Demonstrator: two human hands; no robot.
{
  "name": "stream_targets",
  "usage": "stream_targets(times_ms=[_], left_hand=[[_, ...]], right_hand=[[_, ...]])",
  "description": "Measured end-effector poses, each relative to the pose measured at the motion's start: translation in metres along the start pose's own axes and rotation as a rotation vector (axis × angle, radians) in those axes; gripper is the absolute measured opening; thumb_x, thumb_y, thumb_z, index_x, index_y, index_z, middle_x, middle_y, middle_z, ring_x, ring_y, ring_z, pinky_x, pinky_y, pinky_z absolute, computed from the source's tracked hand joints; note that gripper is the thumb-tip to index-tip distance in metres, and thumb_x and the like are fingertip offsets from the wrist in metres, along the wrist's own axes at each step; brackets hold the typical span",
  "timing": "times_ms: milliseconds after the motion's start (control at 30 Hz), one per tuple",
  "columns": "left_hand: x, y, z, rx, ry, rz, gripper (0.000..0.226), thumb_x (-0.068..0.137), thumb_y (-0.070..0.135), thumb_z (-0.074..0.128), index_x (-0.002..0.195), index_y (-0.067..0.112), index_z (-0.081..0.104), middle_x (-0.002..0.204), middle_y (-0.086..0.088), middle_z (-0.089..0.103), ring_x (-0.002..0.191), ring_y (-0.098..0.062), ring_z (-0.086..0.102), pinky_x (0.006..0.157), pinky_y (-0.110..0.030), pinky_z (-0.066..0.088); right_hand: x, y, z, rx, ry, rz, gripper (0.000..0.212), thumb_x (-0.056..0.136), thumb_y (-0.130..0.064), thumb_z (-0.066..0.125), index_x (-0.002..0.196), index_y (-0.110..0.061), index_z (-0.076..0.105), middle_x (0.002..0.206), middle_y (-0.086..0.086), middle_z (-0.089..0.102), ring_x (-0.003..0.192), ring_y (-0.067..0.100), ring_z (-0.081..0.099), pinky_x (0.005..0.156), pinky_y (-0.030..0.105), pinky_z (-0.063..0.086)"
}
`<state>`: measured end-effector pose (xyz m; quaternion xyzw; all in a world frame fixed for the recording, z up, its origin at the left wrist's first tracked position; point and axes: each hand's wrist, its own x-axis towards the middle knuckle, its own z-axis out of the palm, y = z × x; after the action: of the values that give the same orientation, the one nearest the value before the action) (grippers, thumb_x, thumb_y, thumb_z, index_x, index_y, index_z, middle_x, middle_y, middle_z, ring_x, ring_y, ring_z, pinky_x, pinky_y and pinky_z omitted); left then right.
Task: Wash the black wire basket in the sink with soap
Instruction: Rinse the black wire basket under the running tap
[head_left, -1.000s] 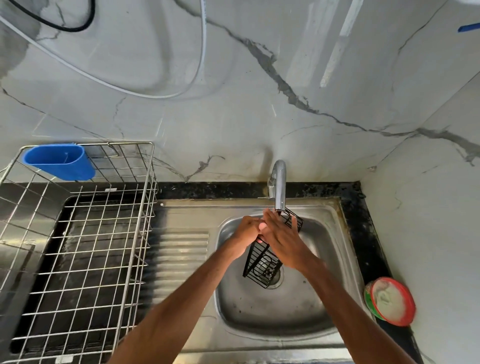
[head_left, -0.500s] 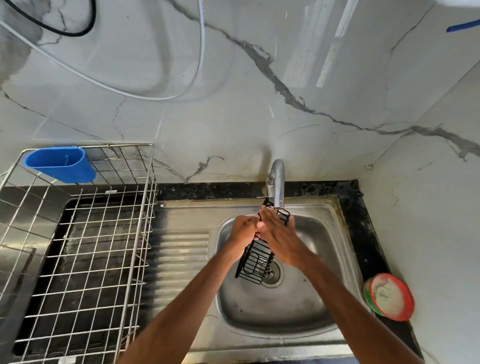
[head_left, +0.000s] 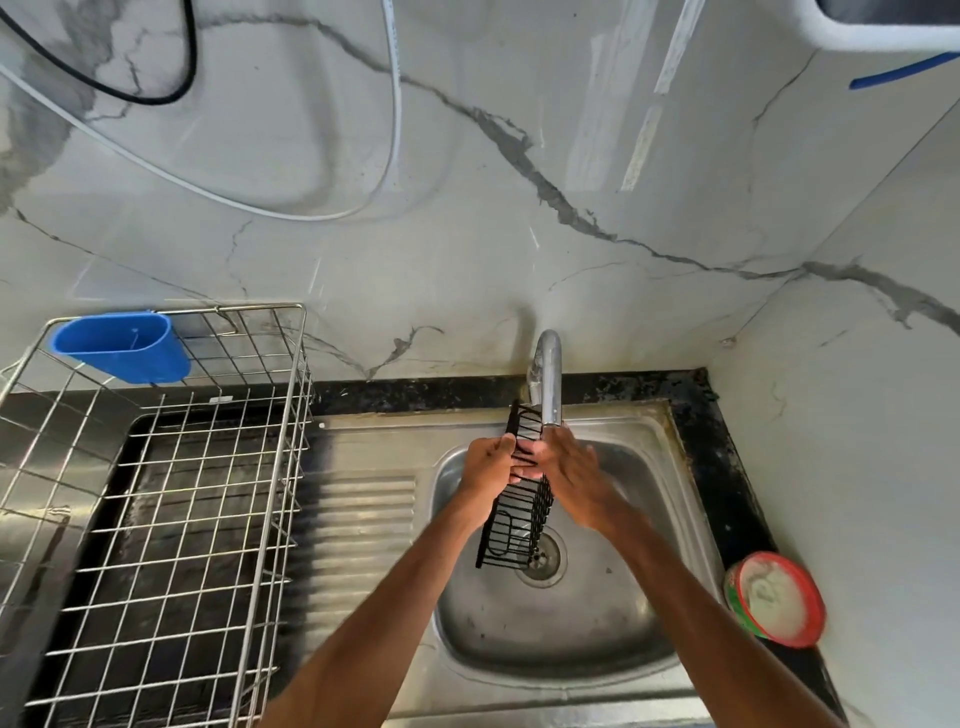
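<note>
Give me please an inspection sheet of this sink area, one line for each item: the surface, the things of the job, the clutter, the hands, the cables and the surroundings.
Surface: steel sink with a ribbed drainboard, set in a black counter; no running water can be made out.
Job's things: black wire basket held tilted on end over the drain, its top beside the tap; open soap tub on the counter at right.
Clutter: steel dish rack at left, with a blue holder hung on its back rim.
Hands: left hand grips the basket's side; right hand lies against its other side.
Cables: black cable and white hose hang on the wall.
Surroundings: marble-look wall.
</note>
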<state>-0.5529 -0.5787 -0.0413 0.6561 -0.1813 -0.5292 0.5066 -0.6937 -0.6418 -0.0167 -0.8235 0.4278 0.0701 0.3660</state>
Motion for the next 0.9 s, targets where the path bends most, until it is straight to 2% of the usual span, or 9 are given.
stream_targets(times_ms=[67,167,267,333,500,600,667,767,900], left_hand=[[0.003,-0.002,0.002,-0.019,0.051,-0.036,0.036,0.112,0.016,0.044,0.107,-0.001,0.075,0.088,-0.013,0.079,0.075,-0.021,0.077,0.063,-0.023,0.059],[0.005,-0.005,0.007,0.029,0.088,-0.050,0.037,0.111,0.019,0.045,0.104,0.000,0.076,0.088,-0.015,0.079,0.077,-0.023,0.078,0.072,-0.033,0.064],[-0.002,-0.003,0.010,0.036,0.065,-0.056,0.038,0.112,0.018,0.044,0.105,-0.003,0.076,0.080,-0.010,0.076,0.064,-0.016,0.073,0.056,-0.023,0.058],[-0.005,0.000,0.011,0.020,0.032,-0.063,0.038,0.112,0.017,0.045,0.100,-0.002,0.074,0.075,-0.009,0.074,0.060,-0.015,0.069,0.054,-0.024,0.052],[-0.010,0.013,0.013,0.003,-0.028,-0.107,0.032,0.111,0.015,0.044,0.100,0.002,0.072,0.089,-0.015,0.079,0.069,-0.018,0.076,0.061,-0.026,0.059],[-0.007,0.019,0.014,0.028,-0.016,-0.150,0.029,0.111,0.015,0.045,0.105,0.001,0.070,0.094,-0.012,0.078,0.074,-0.017,0.077,0.064,-0.025,0.063],[-0.004,0.021,0.012,0.032,0.001,-0.187,0.029,0.110,0.015,0.044,0.108,-0.001,0.068,0.092,-0.011,0.075,0.071,-0.015,0.074,0.060,-0.023,0.059],[-0.001,0.022,0.007,0.008,0.029,-0.215,0.025,0.109,0.013,0.042,0.103,0.002,0.064,0.082,-0.005,0.064,0.068,-0.012,0.064,0.060,-0.022,0.054],[0.003,0.020,0.004,-0.101,0.074,-0.247,0.028,0.106,0.018,0.052,0.104,0.007,0.079,0.095,-0.009,0.080,0.087,-0.021,0.076,0.073,-0.030,0.057]], right_hand=[[-0.022,0.005,0.022,0.039,0.032,-0.072,0.082,0.093,-0.070,-0.005,0.160,-0.023,-0.009,0.165,-0.006,-0.020,0.152,0.010,-0.019,0.123,0.038,-0.010],[-0.055,0.006,0.039,-0.045,0.023,-0.220,0.086,0.089,-0.074,-0.012,0.156,-0.020,-0.015,0.164,0.000,-0.024,0.152,0.012,-0.023,0.124,0.039,-0.011],[-0.042,0.010,0.028,-0.033,-0.008,-0.093,0.081,0.090,-0.074,-0.009,0.156,-0.027,-0.016,0.163,-0.007,-0.024,0.151,0.009,-0.022,0.124,0.044,-0.013],[-0.019,0.011,0.019,0.011,-0.025,-0.011,0.065,0.104,-0.056,0.003,0.160,-0.026,-0.011,0.166,-0.006,-0.020,0.152,0.010,-0.019,0.124,0.053,-0.010],[0.032,0.003,-0.008,0.128,-0.059,0.127,0.056,0.111,-0.039,0.017,0.159,-0.010,0.017,0.167,0.015,0.014,0.153,0.033,0.018,0.122,0.062,0.015],[0.040,-0.009,-0.018,0.231,-0.023,0.199,0.102,0.085,-0.087,0.004,0.151,-0.016,0.036,0.142,0.014,0.053,0.135,0.033,0.049,0.120,0.060,0.025],[0.033,-0.020,-0.013,0.220,-0.071,0.144,0.100,0.088,-0.082,0.000,0.146,-0.013,0.043,0.131,0.012,0.061,0.137,0.029,0.048,0.123,0.059,0.017],[0.004,-0.034,0.000,0.052,-0.035,-0.053,0.076,0.100,-0.058,-0.004,0.160,-0.014,0.014,0.167,0.012,0.015,0.156,0.022,0.007,0.125,0.051,-0.002],[-0.031,-0.022,0.033,-0.031,0.007,-0.204,0.066,0.103,-0.057,-0.002,0.158,-0.025,-0.016,0.165,-0.004,-0.025,0.149,0.005,-0.027,0.125,0.038,-0.011]])
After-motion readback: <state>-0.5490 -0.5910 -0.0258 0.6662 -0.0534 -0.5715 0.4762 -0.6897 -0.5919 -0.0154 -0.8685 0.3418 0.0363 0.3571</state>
